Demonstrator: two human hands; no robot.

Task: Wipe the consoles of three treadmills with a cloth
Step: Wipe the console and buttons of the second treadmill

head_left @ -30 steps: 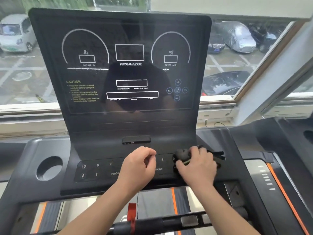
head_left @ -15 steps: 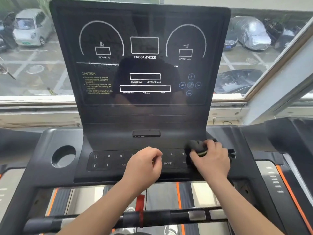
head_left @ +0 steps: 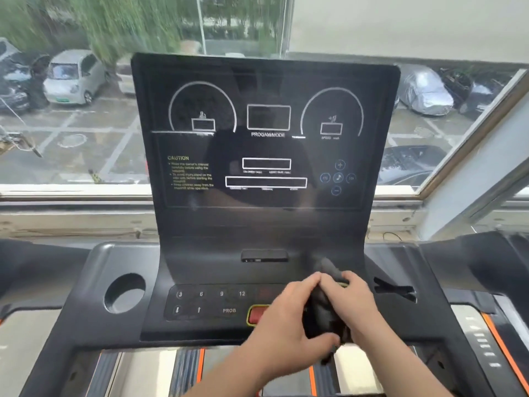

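The treadmill console (head_left: 266, 144) fills the middle of the frame, a tall, glossy black panel with rounded top corners. It leans back toward the window and carries white printed dials and boxes. Below it the matte dark plastic deck curves forward to a keypad (head_left: 211, 302).

Both forearms come up from the bottom edge and meet at lower centre-right. The left hand (head_left: 286, 319) lies palm down, its fingers (head_left: 310, 282) curled over the left side of the cloth (head_left: 323, 308) and the thumb tucked under near its lower end. The right hand (head_left: 362, 305) closes on it from the right, fingers pressed together and wrapped over the fabric.

The cloth is dark grey, soft and bunched. It sits over the right part of the keypad, its long axis running up and down the frame.

A round cup holder (head_left: 126, 293) is sunk at lower left. A red button (head_left: 255, 314) with a yellow rim peeks out beside the left hand.
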